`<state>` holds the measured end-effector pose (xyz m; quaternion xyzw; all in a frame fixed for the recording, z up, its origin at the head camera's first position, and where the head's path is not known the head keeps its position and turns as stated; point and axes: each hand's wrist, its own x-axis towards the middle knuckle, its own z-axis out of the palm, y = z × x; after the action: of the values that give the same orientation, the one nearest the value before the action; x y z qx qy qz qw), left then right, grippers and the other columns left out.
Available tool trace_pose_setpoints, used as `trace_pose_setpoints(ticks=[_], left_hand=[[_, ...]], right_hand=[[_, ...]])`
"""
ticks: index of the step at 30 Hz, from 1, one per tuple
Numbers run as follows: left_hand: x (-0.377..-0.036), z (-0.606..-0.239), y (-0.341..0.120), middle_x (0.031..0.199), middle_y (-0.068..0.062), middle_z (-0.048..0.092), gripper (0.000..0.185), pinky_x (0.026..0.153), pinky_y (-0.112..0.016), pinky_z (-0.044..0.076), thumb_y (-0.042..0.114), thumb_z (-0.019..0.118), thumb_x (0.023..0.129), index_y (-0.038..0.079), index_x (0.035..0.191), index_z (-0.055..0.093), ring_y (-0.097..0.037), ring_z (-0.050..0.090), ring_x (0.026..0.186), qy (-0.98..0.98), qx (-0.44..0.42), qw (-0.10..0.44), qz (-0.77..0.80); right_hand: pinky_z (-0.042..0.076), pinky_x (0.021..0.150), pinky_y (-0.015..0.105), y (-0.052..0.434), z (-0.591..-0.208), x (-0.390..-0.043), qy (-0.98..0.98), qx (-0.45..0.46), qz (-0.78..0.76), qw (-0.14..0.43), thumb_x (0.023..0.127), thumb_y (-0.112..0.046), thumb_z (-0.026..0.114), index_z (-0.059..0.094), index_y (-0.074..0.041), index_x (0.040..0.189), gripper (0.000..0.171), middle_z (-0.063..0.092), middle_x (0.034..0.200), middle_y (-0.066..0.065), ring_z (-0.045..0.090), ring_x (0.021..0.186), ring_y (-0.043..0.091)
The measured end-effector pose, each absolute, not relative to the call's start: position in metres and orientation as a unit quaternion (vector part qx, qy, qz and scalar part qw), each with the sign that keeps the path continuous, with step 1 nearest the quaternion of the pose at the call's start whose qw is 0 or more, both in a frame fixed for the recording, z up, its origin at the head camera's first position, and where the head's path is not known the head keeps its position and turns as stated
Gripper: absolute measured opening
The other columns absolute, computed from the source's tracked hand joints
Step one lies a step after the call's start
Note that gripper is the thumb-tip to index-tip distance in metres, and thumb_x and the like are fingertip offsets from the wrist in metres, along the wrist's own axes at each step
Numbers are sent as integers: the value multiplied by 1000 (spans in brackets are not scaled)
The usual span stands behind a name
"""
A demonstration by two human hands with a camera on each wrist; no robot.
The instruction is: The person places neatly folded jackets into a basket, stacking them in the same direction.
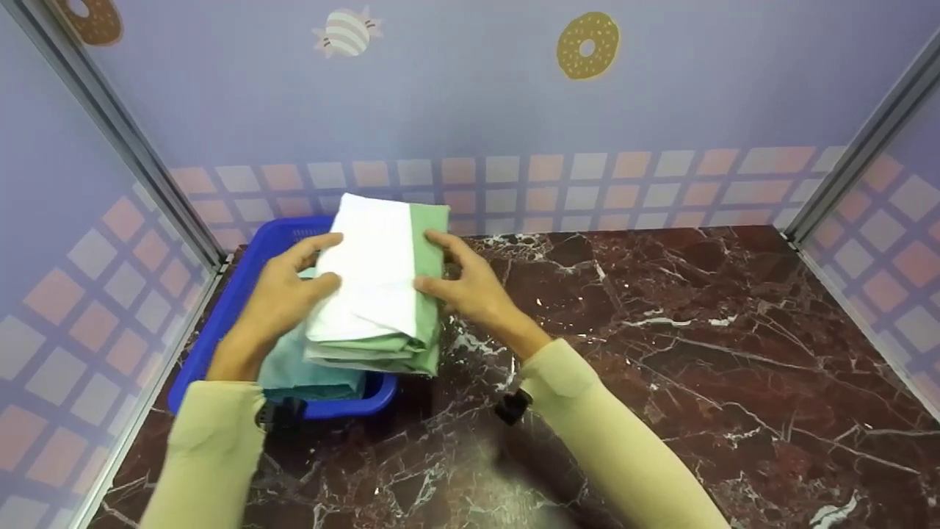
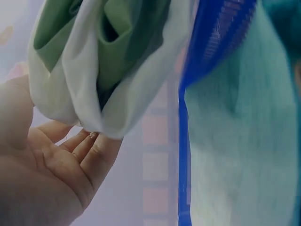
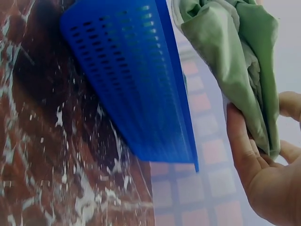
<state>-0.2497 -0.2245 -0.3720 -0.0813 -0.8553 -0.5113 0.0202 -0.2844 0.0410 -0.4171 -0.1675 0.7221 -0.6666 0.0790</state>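
Observation:
A folded white and green cloth (image 1: 371, 272), several layers thick, is held up over the right part of a blue plastic basket (image 1: 213, 338). My left hand (image 1: 283, 290) grips its white left edge, thumb on top and fingers underneath, as the left wrist view shows. On the green right edge, my right hand (image 1: 470, 283) pinches the layers between thumb and fingers. Loose green and white folds (image 2: 113, 52) show at the cloth's near end. Below it, a folded teal cloth (image 1: 316, 375) lies in the basket, partly hidden by the held cloth and my left hand.
The basket stands at the left of a dark red marbled tabletop (image 1: 661, 353), close to the left panel (image 1: 73, 294). A lilac back wall (image 1: 477, 110) with a checked border rises behind. The basket's slotted side (image 3: 127, 70) shows in the right wrist view.

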Motion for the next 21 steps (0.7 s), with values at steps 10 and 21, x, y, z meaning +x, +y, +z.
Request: trace_pose_setpoints(ticks=[10, 21], left_hand=[[-252, -373, -267, 146, -25, 58, 63, 80, -22, 57, 4, 60, 102, 8, 162, 44, -16, 65, 103, -843, -51, -1, -535], [-261, -382, -296, 145, -29, 57, 62, 74, -22, 58, 5, 55, 102, 5, 163, 41, -7, 66, 89, -853, 0, 8, -521]], right_hand=[[65, 74, 46, -5, -405, -287, 720, -129, -674, 103, 94, -2, 77, 42, -15, 163, 78, 53, 146, 17, 71, 96, 30], [61, 81, 30, -44, -413, -282, 734, -120, -660, 106, 93, 6, 75, 39, -14, 164, 82, 49, 157, 13, 68, 101, 20]])
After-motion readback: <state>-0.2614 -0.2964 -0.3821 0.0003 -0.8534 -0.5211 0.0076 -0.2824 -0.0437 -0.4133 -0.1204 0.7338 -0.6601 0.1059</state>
